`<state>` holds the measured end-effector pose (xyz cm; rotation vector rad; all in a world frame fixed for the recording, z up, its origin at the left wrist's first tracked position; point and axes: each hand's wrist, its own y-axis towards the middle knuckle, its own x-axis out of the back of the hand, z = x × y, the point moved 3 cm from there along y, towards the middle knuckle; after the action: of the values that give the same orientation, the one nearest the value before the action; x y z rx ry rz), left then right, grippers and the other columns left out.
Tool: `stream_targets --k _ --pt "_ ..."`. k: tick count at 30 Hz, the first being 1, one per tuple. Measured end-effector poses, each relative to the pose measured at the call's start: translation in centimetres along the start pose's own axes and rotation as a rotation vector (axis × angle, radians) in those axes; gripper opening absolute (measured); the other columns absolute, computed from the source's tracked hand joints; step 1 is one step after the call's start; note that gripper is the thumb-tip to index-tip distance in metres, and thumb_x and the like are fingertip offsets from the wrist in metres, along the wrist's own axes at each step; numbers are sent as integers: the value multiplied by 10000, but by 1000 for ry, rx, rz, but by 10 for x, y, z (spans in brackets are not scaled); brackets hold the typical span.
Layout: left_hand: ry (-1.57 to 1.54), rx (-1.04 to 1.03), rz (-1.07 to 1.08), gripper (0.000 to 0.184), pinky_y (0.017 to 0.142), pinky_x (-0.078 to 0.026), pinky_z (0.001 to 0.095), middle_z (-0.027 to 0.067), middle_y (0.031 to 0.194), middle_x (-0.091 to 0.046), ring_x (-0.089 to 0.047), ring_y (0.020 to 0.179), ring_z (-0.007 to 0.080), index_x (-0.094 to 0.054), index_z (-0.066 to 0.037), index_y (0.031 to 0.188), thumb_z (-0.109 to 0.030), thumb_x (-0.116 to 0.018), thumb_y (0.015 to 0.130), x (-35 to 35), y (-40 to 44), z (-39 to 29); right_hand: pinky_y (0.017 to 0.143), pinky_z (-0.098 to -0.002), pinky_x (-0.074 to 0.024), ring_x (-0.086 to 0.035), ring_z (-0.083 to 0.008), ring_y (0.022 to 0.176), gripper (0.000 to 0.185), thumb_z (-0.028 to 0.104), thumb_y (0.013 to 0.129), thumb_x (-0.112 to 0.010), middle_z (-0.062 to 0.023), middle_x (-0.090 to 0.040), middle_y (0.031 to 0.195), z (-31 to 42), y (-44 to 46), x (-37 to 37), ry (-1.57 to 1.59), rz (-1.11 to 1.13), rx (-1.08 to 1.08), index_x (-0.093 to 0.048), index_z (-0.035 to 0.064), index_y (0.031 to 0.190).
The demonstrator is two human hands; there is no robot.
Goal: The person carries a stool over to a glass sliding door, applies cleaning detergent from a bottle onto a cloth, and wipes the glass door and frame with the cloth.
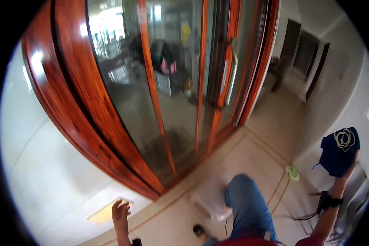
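The dark blue cloth item [338, 149], bearing a pale looping design, is held up at the far right, near the white wall; the right hand [347, 173] grips it from below, its fingers largely hidden by the fabric, so I cannot tell how tight the hold is; a black band [331, 201] sits on that wrist. The step in hand looks to be holding the cloth item out to the side; the next move seems to call for a steady right grip, with the fabric kept clear of the dark cable [308, 218] below.

Farther out, light green footwear [292, 173] lies on the tiled floor; a jeans-clad leg [250, 201] is bent at the knee, beside a blurred pale object [211, 201] I cannot identify; the left hand [121, 211] is empty, fingers loosely curled, well apart from the cloth; ahead stands a wood-framed glass door [174, 106] with a metal handle [234, 69].
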<state>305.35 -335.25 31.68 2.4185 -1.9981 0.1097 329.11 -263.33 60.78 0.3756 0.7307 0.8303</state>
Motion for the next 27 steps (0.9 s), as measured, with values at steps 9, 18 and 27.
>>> stream_targets --k 9,18,27 --pt "337 -414 -159 533 932 -439 353 150 1284 -508 -502 1153 223 -338 -42 1390 -32 -567 909 -14 13 -115 992 -400 -444 -592 -248 1075 485 412 949 -501 -98 -622 1176 -143 154 -123 322 97 -3 -533 33 1251" --pt "677 -1030 -292 551 1093 -279 424 177 1472 -295 -338 1331 302 -276 -8 1421 -85 -534 940 -159 74 -404 966 -408 -457 -596 -257 1046 476 429 937 -510 -96 -630 1156 -211 318 -203 519 109 -177 -555 53 1225" --pt "1144 -1091 -651 569 1097 -215 528 245 1487 -257 -242 1366 435 -326 32 1389 -182 -576 925 -181 35 -471 983 -409 -446 -596 -254 1065 515 470 946 -474 -87 -621 1195 -175 362 -271 758 167 -410 -547 60 1249"
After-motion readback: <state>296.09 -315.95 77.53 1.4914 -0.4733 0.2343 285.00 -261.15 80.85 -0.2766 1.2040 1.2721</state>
